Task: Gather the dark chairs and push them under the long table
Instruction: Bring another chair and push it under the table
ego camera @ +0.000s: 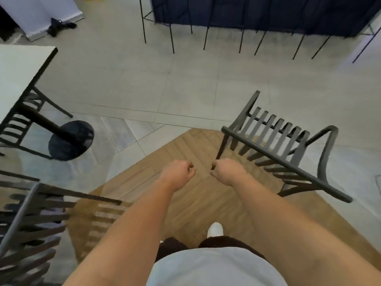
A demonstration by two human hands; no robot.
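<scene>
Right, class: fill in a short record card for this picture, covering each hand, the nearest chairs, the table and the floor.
left hand: fingers curled, holding nothing
right hand: fingers curled, holding nothing
dark slatted metal chair: to the right, untouched
blurred dark slatted chair: lower left
white square pedestal table: left, another chair tucked under
floor: wood-pattern patch among pale tiles

Matt dark slatted chair (284, 141), glossy pale floor tiles (185, 85), wood-look herringbone flooring (206, 195).

A dark slatted chair (282, 145) stood upright on the right, another (31, 219) at lower left, apart from the cloth-draped long counter (268, 13) beyond.
</scene>
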